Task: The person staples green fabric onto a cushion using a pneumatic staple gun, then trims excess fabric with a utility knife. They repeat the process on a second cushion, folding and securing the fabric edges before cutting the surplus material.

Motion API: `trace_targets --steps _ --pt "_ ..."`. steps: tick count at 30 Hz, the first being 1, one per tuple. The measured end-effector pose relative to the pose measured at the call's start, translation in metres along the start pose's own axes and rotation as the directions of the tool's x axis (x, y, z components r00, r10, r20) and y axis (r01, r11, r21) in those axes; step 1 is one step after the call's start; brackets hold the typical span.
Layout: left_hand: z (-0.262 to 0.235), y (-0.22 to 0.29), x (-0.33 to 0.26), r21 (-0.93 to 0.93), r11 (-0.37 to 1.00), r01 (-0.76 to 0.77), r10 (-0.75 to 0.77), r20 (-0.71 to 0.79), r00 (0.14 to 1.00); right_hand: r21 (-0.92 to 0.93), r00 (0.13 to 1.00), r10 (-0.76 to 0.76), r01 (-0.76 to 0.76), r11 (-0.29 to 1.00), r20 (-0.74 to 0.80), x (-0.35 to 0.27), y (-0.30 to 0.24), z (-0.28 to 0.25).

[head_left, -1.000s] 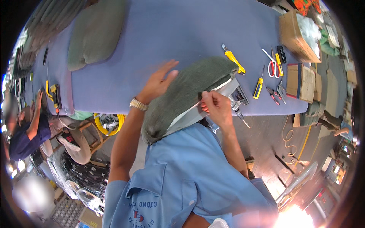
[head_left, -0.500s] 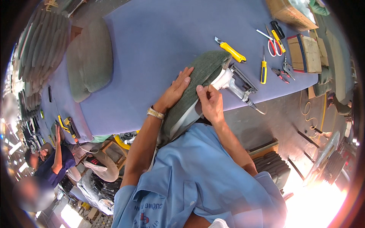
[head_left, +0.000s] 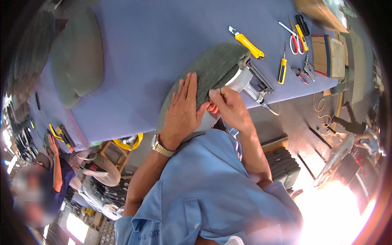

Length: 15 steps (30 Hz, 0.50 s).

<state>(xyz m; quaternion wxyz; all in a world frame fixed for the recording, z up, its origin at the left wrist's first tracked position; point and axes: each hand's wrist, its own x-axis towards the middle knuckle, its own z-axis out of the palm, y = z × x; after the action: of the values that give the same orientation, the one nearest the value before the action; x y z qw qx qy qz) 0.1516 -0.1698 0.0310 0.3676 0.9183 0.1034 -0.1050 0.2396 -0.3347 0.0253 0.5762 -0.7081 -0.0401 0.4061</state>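
Observation:
A seat cushion covered in dark green-grey fabric leans against my body, its far end over the blue-covered table. My left hand lies flat on the fabric, fingers stretched out and the thumb reaching toward the other hand. With thumb and fingers pressed together, my right hand pinches the fabric edge on the cushion's right side. A pale underside shows below that edge. Just beyond my right hand, a silver staple gun with an air hose rests at the table edge, partly hidden by the cushion.
A yellow utility knife, a yellow screwdriver, scissors and pliers lie on the table's right side near a cardboard box. Another cushion lies at the left. A co-worker sits at lower left.
My left hand has moved nearer to my right hand and now lies more squarely on the fabric. My right hand keeps its pinch on the edge. The whole view has shifted slightly.

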Motion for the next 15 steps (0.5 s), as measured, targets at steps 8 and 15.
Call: trace_targets --steps 8,15 --pt "0.008 0.011 0.002 0.091 0.993 0.08 -0.071 -0.098 0.993 -0.532 0.886 -0.222 -0.032 0.846 -0.407 0.002 0.086 -0.116" --pt "0.005 0.015 0.004 0.094 0.993 0.075 -0.065 -0.106 0.992 -0.83 0.902 -0.302 -0.101 0.548 -0.309 0.046 0.126 -0.105"
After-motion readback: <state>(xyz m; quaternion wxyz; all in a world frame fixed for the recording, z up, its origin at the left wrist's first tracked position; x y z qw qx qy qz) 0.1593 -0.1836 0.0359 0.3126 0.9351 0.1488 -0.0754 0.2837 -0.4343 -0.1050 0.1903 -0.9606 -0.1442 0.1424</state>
